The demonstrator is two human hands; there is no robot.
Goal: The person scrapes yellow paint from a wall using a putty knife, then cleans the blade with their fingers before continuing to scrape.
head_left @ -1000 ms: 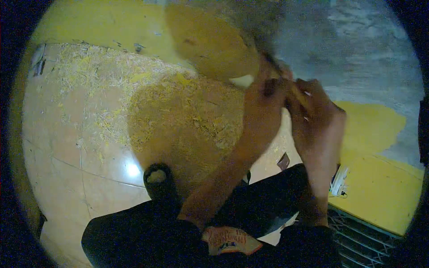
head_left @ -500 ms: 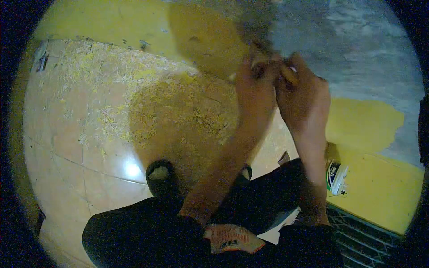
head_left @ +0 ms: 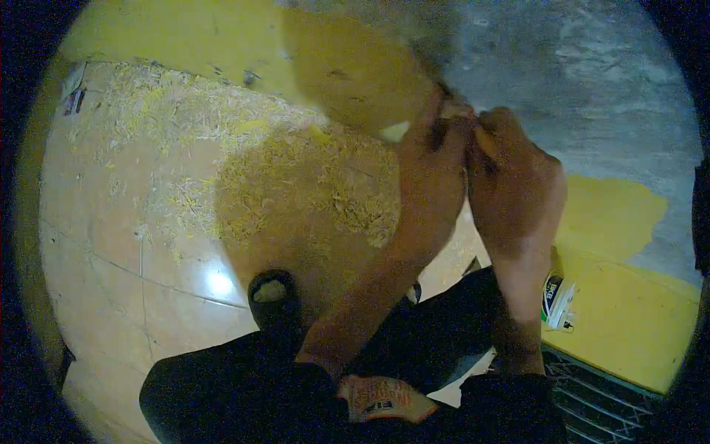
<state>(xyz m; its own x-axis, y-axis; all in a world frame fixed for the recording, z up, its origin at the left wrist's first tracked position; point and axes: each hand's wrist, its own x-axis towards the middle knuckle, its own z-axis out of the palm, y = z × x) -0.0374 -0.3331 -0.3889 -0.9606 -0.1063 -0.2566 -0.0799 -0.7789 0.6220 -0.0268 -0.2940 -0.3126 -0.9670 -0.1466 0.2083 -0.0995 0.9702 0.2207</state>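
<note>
My left hand (head_left: 436, 137) and my right hand (head_left: 510, 148) are close together in front of a wall, at the border between yellow paint (head_left: 355, 66) and a bare grey patch (head_left: 577, 81). The right fingers are wrapped round a thin orange-brown handle (head_left: 486, 140). Its far end lies hidden among the fingers. The left fingers are closed close to it, near the wall, and what they hold is too dark to make out.
Yellow shavings (head_left: 251, 170) cover the tiled floor (head_left: 96, 296) beneath the wall. A white tub (head_left: 558, 303) is at the right, above a dark metal grate (head_left: 599, 407). A shoe (head_left: 271, 296) and a printed bag (head_left: 384, 398) are lower down.
Both hands have shifted slightly right and down in view, still close together. The right hand has turned a little, with its back now wider in view.
</note>
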